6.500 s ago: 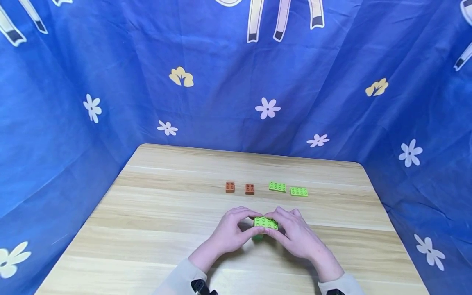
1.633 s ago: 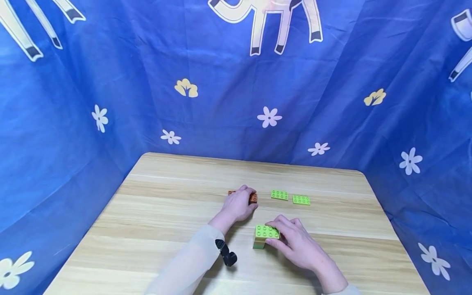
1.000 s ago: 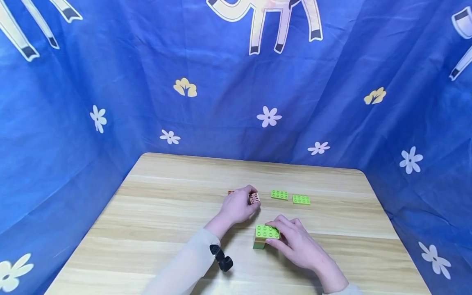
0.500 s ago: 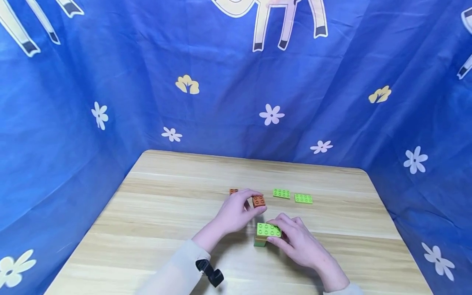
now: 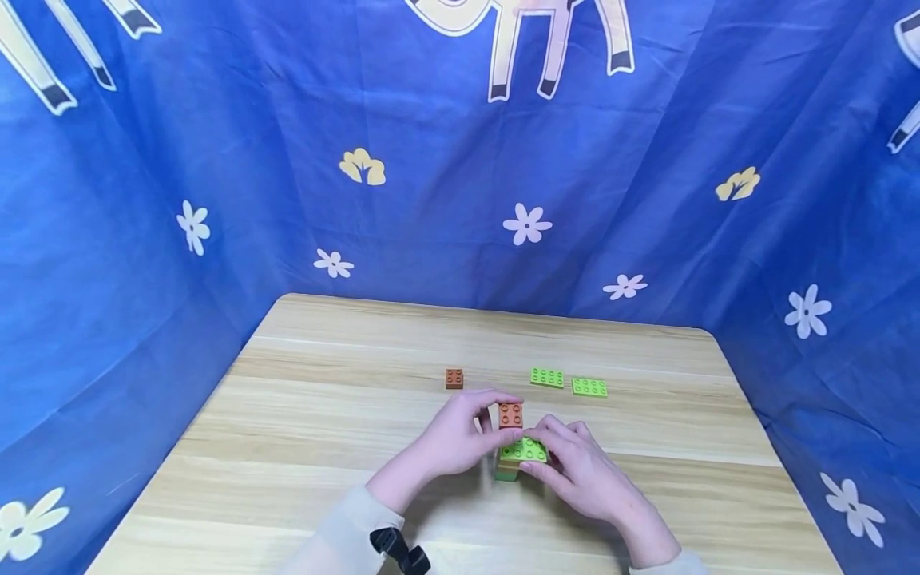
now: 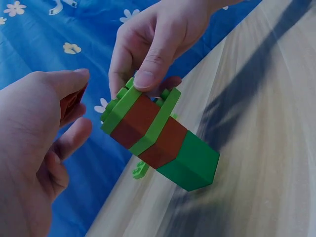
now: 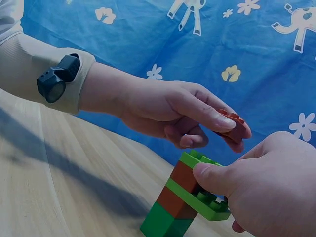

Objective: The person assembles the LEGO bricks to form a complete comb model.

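Observation:
My left hand [image 5: 451,438] pinches a small reddish-brown toy brick [image 5: 510,414] with four studs between thumb and fingers. In the right wrist view this brick [image 7: 234,129] hangs tilted above the stack, a gap below it. The stack of toy bricks [image 6: 148,133] stands upright on the table: dark green at the bottom, then brown, a lime plate, brown, and another lime plate on top. The lower lime plate juts out to one side. Thumb and fingers of my right hand [image 5: 584,474] grip the stack near its top, covering part of the upper plate.
Behind the hands a loose reddish-brown brick [image 5: 454,378] lies on the wooden table [image 5: 323,447]. Further right are two lime plates, one [image 5: 547,378] left of the other [image 5: 589,387]. A blue patterned curtain [image 5: 431,160] surrounds the table's back and sides.
Both hands held the stack earliest on. Since then my left hand has picked up the right-hand brown brick from the row and brought it over the stack. My right hand stays on the stack.

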`<control>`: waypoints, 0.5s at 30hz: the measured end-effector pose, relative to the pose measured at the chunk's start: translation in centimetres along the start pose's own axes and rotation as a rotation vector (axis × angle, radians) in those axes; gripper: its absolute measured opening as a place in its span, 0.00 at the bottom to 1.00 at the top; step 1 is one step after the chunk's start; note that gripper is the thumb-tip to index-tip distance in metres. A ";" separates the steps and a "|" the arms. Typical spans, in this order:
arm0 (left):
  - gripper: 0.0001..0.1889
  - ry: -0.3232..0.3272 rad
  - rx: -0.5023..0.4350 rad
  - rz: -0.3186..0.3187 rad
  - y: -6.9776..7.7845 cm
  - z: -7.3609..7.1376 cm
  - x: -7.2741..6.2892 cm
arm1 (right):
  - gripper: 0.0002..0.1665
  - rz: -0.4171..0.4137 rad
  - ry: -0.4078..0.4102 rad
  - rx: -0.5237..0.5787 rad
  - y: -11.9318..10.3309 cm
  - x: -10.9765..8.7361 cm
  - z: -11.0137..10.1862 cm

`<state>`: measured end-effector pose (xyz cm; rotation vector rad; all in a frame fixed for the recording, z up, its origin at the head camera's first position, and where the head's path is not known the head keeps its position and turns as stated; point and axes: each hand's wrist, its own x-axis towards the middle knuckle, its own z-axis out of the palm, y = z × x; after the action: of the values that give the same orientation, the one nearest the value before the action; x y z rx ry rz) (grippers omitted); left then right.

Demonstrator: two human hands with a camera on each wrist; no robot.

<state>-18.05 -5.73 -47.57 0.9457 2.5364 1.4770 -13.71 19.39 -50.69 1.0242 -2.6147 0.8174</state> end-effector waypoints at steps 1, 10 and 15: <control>0.26 -0.010 -0.002 0.002 0.0 0.0 -0.1 | 0.19 0.001 -0.001 0.001 0.0 0.0 0.0; 0.25 -0.057 -0.009 -0.023 -0.3 0.5 -0.9 | 0.21 0.015 -0.003 0.011 0.1 -0.1 0.1; 0.24 -0.066 -0.029 -0.030 -0.5 0.8 -1.1 | 0.19 0.008 0.002 0.022 0.1 -0.2 0.2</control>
<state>-17.18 -5.90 -48.67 0.9325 2.4655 1.4452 -13.66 19.44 -50.92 1.0188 -2.6155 0.8503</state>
